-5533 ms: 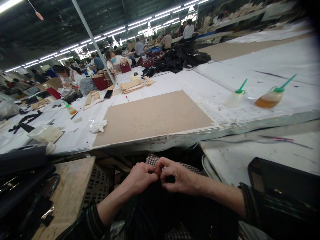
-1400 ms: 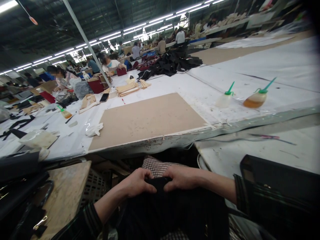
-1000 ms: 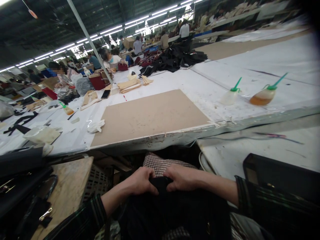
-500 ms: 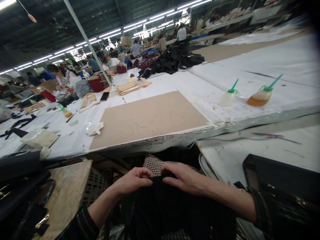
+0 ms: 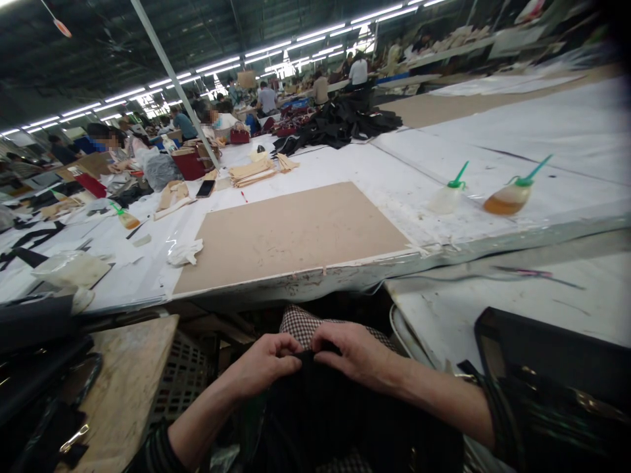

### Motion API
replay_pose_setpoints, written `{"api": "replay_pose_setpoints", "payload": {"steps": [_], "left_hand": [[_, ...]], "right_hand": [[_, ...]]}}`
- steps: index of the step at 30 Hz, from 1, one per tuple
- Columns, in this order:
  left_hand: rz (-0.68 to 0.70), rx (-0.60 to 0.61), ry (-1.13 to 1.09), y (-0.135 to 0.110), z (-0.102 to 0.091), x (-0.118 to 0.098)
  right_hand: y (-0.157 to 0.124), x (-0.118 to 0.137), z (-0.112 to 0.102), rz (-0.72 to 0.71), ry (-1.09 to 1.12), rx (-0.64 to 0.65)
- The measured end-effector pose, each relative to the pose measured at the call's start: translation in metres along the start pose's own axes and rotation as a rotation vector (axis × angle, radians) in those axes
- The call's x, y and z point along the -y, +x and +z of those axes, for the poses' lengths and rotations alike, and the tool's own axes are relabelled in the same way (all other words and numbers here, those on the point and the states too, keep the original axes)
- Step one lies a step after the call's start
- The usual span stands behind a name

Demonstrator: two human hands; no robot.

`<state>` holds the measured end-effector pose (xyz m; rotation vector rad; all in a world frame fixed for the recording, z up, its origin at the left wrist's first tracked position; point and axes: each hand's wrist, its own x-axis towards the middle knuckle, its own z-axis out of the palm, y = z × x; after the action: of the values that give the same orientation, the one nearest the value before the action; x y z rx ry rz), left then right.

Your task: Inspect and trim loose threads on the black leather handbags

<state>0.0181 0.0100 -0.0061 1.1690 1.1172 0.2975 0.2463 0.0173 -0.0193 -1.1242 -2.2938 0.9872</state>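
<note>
Two bare hands, yours, side by side over your lap. Left hand (image 5: 276,358): thumb and fingers pinched on the upper edge of black material (image 5: 315,401). Right hand (image 5: 348,351): thumb and bent forefinger pinched on the same edge, just beside the left. The black material hangs from your fingertips over your lap; whether it is a bag or loose cloth, you cannot tell. One checked cloth (image 5: 297,322), brown and white, showing beyond your hands.

On the white-covered desk (image 5: 394,174) ahead of you: one tan sheet (image 5: 300,226), flat at the near edge; one crumpled white wad (image 5: 185,252) at its left corner; one red pen (image 5: 244,197) beyond it; one phone (image 5: 206,189); one stack of beige pieces (image 5: 252,172); one heap of black pieces (image 5: 348,123), farther back. Two squeeze bottles to your right, green-capped: one pale (image 5: 447,198), one holding amber liquid (image 5: 507,201).

To your left: one stained board (image 5: 131,368), with black bags (image 5: 37,371) and a gold-coloured clasp (image 5: 73,439). To your right: one black bag (image 5: 552,355), partly behind your sleeve.
</note>
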Motion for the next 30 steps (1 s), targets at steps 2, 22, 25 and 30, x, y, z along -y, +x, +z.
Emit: {"api": "replay_pose_setpoints", "payload": {"steps": [2,22,25,30], "left_hand": [[0.003,0.003,-0.005,0.0,0.0,0.001],[0.04,-0.007,0.062,-0.003,0.0,-0.001],[0.049,-0.007,0.051,-0.003,0.0,0.0],[0.039,0.003,0.003,-0.003,0.001,0.001]], "right_hand": [[0.001,0.002,0.001,0.03,0.003,-0.006],[0.014,0.007,-0.002,-0.033,-0.057,0.102],[0.017,0.008,-0.003,-0.038,-0.062,0.135],[0.017,0.008,-0.005,-0.05,-0.057,0.153]]}}
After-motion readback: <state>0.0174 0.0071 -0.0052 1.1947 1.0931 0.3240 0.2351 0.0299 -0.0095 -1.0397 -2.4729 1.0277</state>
